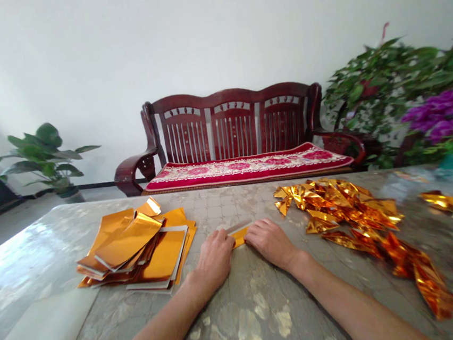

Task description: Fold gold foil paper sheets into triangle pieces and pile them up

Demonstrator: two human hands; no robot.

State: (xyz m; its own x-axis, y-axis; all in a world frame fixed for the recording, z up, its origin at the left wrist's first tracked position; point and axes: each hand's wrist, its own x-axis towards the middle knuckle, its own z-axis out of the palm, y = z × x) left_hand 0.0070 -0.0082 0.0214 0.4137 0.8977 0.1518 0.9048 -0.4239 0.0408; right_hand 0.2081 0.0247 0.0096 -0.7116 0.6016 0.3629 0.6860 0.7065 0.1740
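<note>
My left hand (215, 256) and my right hand (270, 240) rest knuckles-up on the marble table (240, 307), fingers curled down. Between them they press a small sheet of gold foil paper (238, 234), folded with its white back showing along the far edge. To the left of my left hand lies a loose stack of flat gold foil sheets (138, 248). To the right of my right hand sits a heap of folded gold foil pieces (350, 206), trailing toward the near right.
A white sheet (41, 329) lies at the table's near left corner. Another gold piece (452, 203) lies at the far right. Beyond the table stand a dark wooden bench (235, 137) with a red cushion, a potted plant (44, 153) and flowering plants (423, 97).
</note>
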